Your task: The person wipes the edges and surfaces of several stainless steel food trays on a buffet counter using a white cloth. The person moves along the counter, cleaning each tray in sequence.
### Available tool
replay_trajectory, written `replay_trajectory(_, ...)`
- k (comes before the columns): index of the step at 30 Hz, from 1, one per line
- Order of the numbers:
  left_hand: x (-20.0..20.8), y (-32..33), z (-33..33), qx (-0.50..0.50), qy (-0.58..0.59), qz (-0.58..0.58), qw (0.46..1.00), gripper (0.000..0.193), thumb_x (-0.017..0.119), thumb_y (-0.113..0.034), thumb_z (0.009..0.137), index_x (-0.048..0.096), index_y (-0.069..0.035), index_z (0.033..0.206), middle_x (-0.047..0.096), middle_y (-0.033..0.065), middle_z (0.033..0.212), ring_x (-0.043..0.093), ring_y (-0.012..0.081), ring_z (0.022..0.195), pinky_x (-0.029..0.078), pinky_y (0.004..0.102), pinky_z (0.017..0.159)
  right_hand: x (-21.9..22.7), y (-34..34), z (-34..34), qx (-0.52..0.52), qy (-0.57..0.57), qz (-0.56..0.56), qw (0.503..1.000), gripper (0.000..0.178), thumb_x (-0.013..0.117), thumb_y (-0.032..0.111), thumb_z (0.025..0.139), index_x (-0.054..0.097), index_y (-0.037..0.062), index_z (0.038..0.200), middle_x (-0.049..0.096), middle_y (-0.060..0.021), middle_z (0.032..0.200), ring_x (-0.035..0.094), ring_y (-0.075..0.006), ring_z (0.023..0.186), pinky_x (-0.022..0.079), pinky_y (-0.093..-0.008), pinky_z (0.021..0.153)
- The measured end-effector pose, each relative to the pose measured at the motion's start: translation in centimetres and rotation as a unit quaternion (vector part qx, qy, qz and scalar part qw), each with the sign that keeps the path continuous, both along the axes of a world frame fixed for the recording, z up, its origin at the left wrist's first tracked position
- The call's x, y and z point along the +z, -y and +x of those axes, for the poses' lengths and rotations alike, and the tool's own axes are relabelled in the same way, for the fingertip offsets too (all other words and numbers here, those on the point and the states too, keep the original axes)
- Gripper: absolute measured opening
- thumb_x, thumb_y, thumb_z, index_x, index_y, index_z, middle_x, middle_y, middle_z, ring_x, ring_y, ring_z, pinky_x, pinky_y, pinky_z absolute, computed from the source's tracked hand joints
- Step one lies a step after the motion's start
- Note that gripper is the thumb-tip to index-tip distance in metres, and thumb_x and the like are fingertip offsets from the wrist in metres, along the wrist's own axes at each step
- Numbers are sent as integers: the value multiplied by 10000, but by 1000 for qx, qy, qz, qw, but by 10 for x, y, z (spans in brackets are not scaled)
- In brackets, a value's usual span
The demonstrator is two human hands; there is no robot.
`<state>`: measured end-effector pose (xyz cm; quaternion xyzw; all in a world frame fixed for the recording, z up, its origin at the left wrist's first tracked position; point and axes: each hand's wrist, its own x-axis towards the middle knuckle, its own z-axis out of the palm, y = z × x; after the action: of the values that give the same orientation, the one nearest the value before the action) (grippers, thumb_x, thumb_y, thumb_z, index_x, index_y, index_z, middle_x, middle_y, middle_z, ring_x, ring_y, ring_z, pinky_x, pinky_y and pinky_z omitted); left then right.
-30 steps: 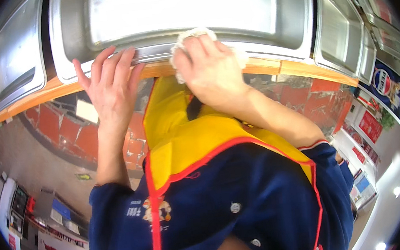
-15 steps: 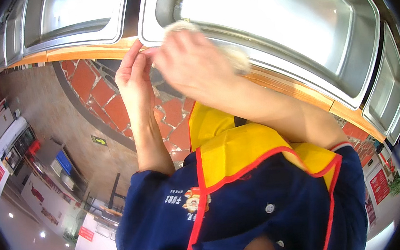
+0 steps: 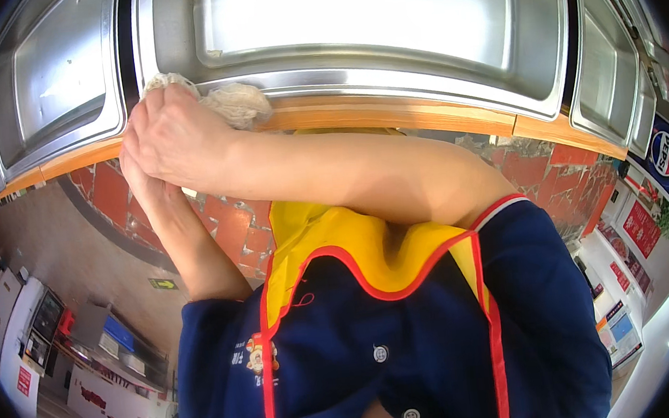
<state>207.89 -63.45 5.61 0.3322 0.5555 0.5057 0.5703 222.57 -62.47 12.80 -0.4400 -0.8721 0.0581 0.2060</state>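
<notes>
A whitish, loosely woven cloth (image 3: 238, 106) is bunched under my right hand (image 3: 181, 139), whose fingers are closed on it. That hand presses at the near-left corner of a large shallow steel pan (image 3: 387, 77) set in the counter. Part of the cloth trails to the right along the pan's near rim. My left hand (image 3: 139, 172) is just below and left of the right one, against the counter edge by the same corner. Its fingers are mostly hidden behind the right hand, so whether it grips anything cannot be seen.
A steel pan (image 3: 61, 85) stands to the left and another (image 3: 604, 66) to the right, with dark gaps between. A wooden strip (image 3: 390, 111) edges the counter. My yellow apron (image 3: 304, 227) hangs close below it. Red stone tiles (image 3: 229, 226) show beneath.
My right hand has moved left with the cloth to the pan's corner and now overlaps my left hand. The view has shifted to the right along the counter.
</notes>
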Motion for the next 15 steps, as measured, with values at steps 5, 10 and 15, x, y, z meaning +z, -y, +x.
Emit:
replay_trajectory(5, 25, -9, 21, 114, 168, -119, 972, 240, 487, -196, 983, 600, 0, 1060, 639, 97, 965, 607, 174, 878, 506, 305, 794, -4, 10, 28, 14, -55, 22, 998, 293, 592, 208, 759, 608, 41, 999, 602, -78, 925, 546, -202, 917, 426, -320, 705)
replay_trajectory(10, 43, 4, 39, 139, 224, -95, 960, 337, 425, -262, 1008, 555, 9, 1162, 611, 99, 1079, 588, 198, 966, 493, 329, 845, -13, 1, 1, -33, -83, 66, 994, 307, 608, 180, 729, 606, 25, 994, 583, -101, 980, 540, -209, 920, 441, -289, 710)
replay_trajectory(15, 42, 7, 40, 127, 155, -28, 979, 342, 430, -275, 1001, 569, -6, 1159, 610, 91, 1082, 581, 191, 964, 489, 318, 841, -8, 0, -7, -32, -1, 70, 997, 295, 613, 184, 721, 606, 40, 978, 596, -87, 913, 552, -212, 871, 451, -301, 687)
